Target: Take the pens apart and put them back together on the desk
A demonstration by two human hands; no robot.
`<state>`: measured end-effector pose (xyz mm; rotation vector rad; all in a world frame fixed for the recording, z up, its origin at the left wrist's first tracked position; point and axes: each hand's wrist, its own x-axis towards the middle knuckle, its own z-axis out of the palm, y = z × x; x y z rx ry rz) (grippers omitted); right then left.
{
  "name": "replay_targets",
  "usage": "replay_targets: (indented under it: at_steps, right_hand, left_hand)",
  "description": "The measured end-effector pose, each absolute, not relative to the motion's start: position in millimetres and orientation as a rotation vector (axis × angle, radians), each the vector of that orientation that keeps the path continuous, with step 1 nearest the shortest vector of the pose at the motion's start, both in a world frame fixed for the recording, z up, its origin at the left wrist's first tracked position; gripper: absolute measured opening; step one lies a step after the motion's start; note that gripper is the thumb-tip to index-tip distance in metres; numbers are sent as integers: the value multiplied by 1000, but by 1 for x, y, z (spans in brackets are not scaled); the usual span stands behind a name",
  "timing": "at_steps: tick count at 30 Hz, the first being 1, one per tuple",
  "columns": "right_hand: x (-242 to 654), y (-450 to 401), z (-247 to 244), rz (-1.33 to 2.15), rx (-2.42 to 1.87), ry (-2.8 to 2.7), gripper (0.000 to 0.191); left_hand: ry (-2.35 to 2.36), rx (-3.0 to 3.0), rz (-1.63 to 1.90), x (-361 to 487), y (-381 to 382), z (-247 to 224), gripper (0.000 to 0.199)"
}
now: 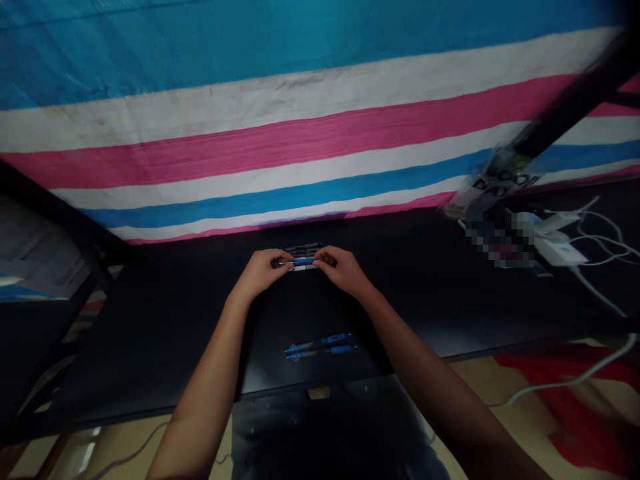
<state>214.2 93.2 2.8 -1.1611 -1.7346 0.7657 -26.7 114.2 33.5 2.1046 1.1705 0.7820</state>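
Note:
A blue pen (303,262) is held level between my two hands, over the dark tabletop (190,333). My left hand (266,270) pinches its left end with closed fingertips. At the other end, the fingers of my right hand (340,268) are closed on it too. Just behind and under it lie several dark pens (303,248) and something white, partly hidden by my fingers. Nearer the front edge, two blue pens (320,347) lie side by side, roughly parallel to that edge.
A striped sheet (300,133) hangs behind the table. At the right are a clear plastic bag with lettering (493,183), a white power strip (560,248) and tangled white cables. Black metal posts (575,93) stand at both sides.

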Motion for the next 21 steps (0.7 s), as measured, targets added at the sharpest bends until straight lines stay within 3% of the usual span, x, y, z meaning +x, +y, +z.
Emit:
replay_targets:
  at_steps: [7,15,21]
  right_hand:
    - [215,93,4,707,-1200,-1803,25]
    - [216,93,2,700,-1134,-1806,7]
    - [217,92,7,702,-1141,-1858,24]
  left_hand:
    - [1155,2063,798,-23,112,34,15]
    - [1185,2076,793,-25,115,32,17]
    - [1165,2074,794,-25,113,33,17]
